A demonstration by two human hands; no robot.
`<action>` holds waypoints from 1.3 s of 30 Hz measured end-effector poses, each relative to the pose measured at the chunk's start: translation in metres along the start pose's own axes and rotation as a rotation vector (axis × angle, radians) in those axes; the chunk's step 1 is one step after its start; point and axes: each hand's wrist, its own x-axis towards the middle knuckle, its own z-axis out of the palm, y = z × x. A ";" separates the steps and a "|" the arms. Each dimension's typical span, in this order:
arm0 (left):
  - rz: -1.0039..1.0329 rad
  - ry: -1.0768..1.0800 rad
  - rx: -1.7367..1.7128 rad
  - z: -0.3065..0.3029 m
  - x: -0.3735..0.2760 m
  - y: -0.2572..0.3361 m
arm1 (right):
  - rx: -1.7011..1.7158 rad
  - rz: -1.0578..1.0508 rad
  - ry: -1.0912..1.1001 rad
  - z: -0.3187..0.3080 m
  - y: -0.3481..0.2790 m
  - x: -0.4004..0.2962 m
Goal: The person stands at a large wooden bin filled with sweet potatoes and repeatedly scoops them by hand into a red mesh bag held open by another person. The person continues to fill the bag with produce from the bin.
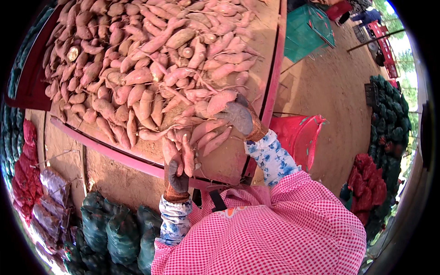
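Note:
Sweet potatoes point(137, 75) with pinkish skins lie heaped over a table point(220, 165) with red metal edging. At its near corner my left hand point(178, 178), in a brown and grey work glove, grips two slender sweet potatoes point(188, 156) side by side. Farther right, my gloved right hand point(240, 115) has its fingers around a thicker sweet potato point(221, 102) at the pile's edge. Several narrow sweet potatoes point(217, 141) rest on the tabletop between my hands. The undersides of both held bunches are hidden.
A red mesh bag point(295, 137) hangs beside the table's right edge, and a green one point(306, 31) stands farther off. Filled green sacks point(122, 230) stand on the ground at lower left. More red sacks point(367, 185) are piled at right. A person point(367, 16) is far back.

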 end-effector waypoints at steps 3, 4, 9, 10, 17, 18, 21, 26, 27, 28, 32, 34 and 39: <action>-0.200 -0.084 0.285 0.060 0.001 -0.024 | 0.161 -0.034 0.125 -0.049 -0.008 -0.065; -0.264 -0.108 0.293 0.075 0.003 -0.044 | 0.205 -0.049 0.243 -0.074 -0.007 -0.090; -0.521 -0.265 0.308 0.165 0.017 -0.174 | 0.190 -0.062 0.777 -0.228 0.005 -0.229; -0.561 -0.299 0.314 0.183 0.021 -0.204 | 0.046 -0.021 0.883 -0.251 -0.001 -0.253; -0.734 -0.402 0.662 0.244 0.036 -0.362 | -0.242 0.158 1.191 -0.343 -0.007 -0.337; -0.639 -0.493 0.702 0.230 0.034 -0.364 | -0.232 0.130 1.216 -0.345 -0.004 -0.335; -0.723 -0.334 0.462 0.179 0.023 -0.341 | -0.256 0.009 1.144 -0.348 0.013 -0.336; -0.511 -0.029 0.429 0.123 -0.012 -0.244 | -0.329 0.017 0.877 -0.320 0.034 -0.304; -0.350 0.041 0.513 0.122 -0.001 -0.192 | -0.323 -0.007 0.786 -0.294 0.034 -0.269; -0.208 0.130 0.571 0.117 -0.003 -0.151 | -0.335 -0.003 0.699 -0.282 0.034 -0.251; 0.468 0.480 0.810 0.030 -0.002 -0.039 | -0.495 -0.141 0.325 -0.213 0.035 -0.171; 0.581 0.680 0.856 -0.011 -0.002 0.006 | -0.634 -0.188 0.204 -0.156 0.025 -0.135; 0.668 0.825 1.586 -0.112 0.019 0.082 | -1.075 -0.256 -0.134 0.006 0.001 -0.041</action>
